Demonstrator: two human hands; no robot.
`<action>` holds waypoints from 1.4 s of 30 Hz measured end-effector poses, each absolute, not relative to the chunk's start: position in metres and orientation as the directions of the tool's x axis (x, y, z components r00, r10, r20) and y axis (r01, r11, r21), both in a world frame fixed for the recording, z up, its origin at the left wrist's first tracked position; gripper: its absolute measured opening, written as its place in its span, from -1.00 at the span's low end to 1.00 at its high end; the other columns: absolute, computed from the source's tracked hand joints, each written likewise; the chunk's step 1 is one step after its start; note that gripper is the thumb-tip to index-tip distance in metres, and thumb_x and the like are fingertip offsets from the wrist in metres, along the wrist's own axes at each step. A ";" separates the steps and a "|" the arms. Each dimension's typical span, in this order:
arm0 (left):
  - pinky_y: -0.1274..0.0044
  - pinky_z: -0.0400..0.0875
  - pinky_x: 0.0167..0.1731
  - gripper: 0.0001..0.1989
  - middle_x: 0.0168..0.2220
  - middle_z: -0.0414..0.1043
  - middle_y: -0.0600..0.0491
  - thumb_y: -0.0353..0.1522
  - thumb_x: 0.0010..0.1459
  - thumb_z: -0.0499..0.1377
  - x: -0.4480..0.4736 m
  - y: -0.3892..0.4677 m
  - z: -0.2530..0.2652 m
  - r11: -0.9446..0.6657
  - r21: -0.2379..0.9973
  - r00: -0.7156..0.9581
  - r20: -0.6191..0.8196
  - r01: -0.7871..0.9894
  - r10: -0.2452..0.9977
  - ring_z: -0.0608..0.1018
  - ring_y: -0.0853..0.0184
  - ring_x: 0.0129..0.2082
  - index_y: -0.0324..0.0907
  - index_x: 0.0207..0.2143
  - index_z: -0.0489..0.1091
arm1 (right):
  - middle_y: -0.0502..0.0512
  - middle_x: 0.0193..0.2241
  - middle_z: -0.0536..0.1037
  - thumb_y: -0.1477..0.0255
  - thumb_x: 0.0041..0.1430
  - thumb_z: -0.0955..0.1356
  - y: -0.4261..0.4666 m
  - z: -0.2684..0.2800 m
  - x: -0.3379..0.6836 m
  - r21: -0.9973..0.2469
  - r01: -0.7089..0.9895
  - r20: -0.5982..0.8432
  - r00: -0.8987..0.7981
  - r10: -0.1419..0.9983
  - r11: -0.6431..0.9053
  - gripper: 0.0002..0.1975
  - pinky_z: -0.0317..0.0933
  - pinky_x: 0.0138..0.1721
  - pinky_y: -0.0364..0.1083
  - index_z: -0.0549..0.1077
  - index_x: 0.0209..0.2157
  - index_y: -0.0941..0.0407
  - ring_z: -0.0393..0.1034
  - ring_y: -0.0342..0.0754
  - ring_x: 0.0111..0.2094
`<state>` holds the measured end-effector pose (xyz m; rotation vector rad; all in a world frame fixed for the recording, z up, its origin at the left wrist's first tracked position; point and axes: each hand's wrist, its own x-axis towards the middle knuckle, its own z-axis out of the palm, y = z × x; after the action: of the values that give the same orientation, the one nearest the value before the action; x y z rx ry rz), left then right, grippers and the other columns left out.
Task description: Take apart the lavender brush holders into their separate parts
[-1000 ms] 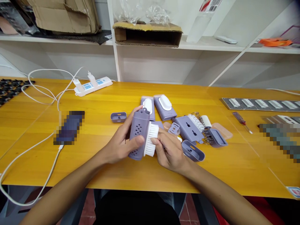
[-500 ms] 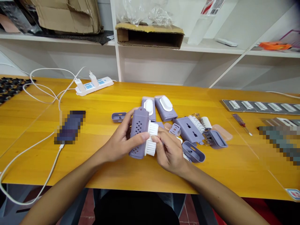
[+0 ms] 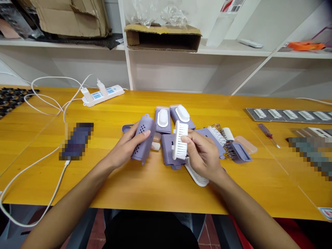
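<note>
My left hand [image 3: 129,141] is closed round a purple plastic housing [image 3: 145,133] with small round holes in its side. Between finger and thumb, my right hand [image 3: 201,148] grips a white brush head [image 3: 181,140], its bristles toward my palm. A gap separates brush head and housing. Beneath the brush head lies a purple panel [image 3: 168,152]. Behind it are two purple cases, one with a white oval knob [image 3: 163,118] and the other with a similar knob [image 3: 182,113]. A white oval part [image 3: 198,174] lies partly under my right hand.
To the right lie metal springs [image 3: 229,152], a purple cap [image 3: 241,153] and a screwdriver [image 3: 268,135]. A metal strip [image 3: 282,117] is farther right. At left are a phone [image 3: 77,141], white cables and a power strip [image 3: 103,95]. Shelves hold a cardboard box [image 3: 163,38].
The white brush head has come away from the purple housing. My right hand has moved right with it, while my left hand has shifted slightly left and tilted the housing.
</note>
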<state>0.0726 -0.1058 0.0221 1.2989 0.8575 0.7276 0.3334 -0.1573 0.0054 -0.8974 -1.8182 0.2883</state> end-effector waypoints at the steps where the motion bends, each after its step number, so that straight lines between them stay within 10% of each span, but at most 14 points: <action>1: 0.36 0.64 -0.30 -0.30 0.11 0.59 -0.14 0.08 0.33 0.35 0.069 -0.102 0.023 0.131 0.988 0.490 -0.154 0.079 0.858 0.71 0.01 -0.08 0.01 0.38 0.38 | -0.08 -0.44 0.31 0.57 0.56 0.30 -0.156 0.008 0.339 -0.576 0.451 0.683 -0.192 0.705 0.682 -0.71 0.09 -0.40 -0.08 0.30 -0.33 0.04 0.19 -0.13 -0.46; 6: 0.32 0.64 -0.05 -0.28 0.17 0.58 -0.12 0.01 0.17 0.49 0.057 -0.088 0.029 -0.003 0.973 0.375 -0.086 0.229 0.923 0.69 0.03 0.04 -0.04 0.29 0.47 | -0.05 -0.45 0.38 0.50 0.62 0.25 -0.158 0.013 0.345 -0.524 0.512 0.546 -0.412 0.730 0.681 -0.69 0.13 -0.36 -0.05 0.31 -0.32 0.03 0.25 -0.09 -0.45; 14: 0.45 0.62 -0.45 -0.39 -0.09 0.63 -0.06 -0.06 0.17 0.46 0.053 -0.084 0.049 0.042 0.999 0.186 -0.037 -0.020 0.982 0.75 0.11 -0.30 -0.12 0.15 0.41 | 0.22 -0.32 0.64 0.59 0.48 0.32 -0.185 -0.023 0.273 0.013 0.650 0.086 -0.758 0.646 0.760 -0.83 0.09 -0.37 0.03 0.52 -0.22 0.15 0.44 0.10 -0.33; 23: 0.44 0.62 -0.40 -0.47 -0.12 0.64 -0.05 -0.06 0.25 0.40 0.057 -0.092 0.047 0.048 0.993 0.279 -0.017 -0.104 0.960 0.73 0.12 -0.27 -0.14 0.12 0.41 | 0.41 0.08 0.65 0.14 0.59 0.32 -0.195 -0.022 0.269 0.070 0.616 0.403 -0.737 0.543 0.784 -0.54 0.29 -0.08 0.19 0.57 0.10 0.27 0.46 0.26 -0.04; 33: 0.45 0.58 -0.43 -0.47 -0.23 0.59 0.02 -0.04 0.22 0.45 0.063 -0.096 0.037 0.142 0.971 0.318 -0.074 -0.195 0.945 0.68 0.21 -0.37 -0.13 0.06 0.41 | 0.42 0.18 0.66 0.64 0.53 0.26 -0.174 -0.039 0.280 0.133 0.646 0.445 -0.717 0.537 0.752 -0.68 0.39 0.18 0.30 0.54 0.16 0.26 0.54 0.28 0.13; 38: 0.49 0.59 -0.27 -0.47 -0.16 0.65 0.01 -0.11 0.13 0.55 0.061 -0.096 0.036 0.122 0.967 0.323 -0.045 -0.223 0.945 0.68 0.25 -0.23 -0.14 0.01 0.48 | 0.49 0.05 0.67 0.51 0.50 0.38 -0.177 -0.032 0.280 -0.044 0.679 0.618 -0.557 0.554 0.733 -0.80 0.45 0.19 0.33 0.48 0.08 0.25 0.56 0.33 0.12; 42: 0.41 0.63 -0.18 -0.44 -0.11 0.69 -0.05 -0.01 0.14 0.54 0.062 -0.096 0.031 0.163 0.947 0.340 -0.062 -0.277 0.939 0.72 0.09 -0.05 -0.14 0.01 0.53 | 0.52 0.06 0.61 0.32 0.37 0.54 -0.181 -0.029 0.282 -0.232 0.676 0.791 -0.288 0.540 0.700 -0.50 0.55 -0.07 0.26 0.36 0.19 0.19 0.60 0.34 0.03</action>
<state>0.0624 -0.0957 0.0312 1.0440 0.8020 1.0143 0.2816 -0.1812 -0.0294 -0.9367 -1.9674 -0.1817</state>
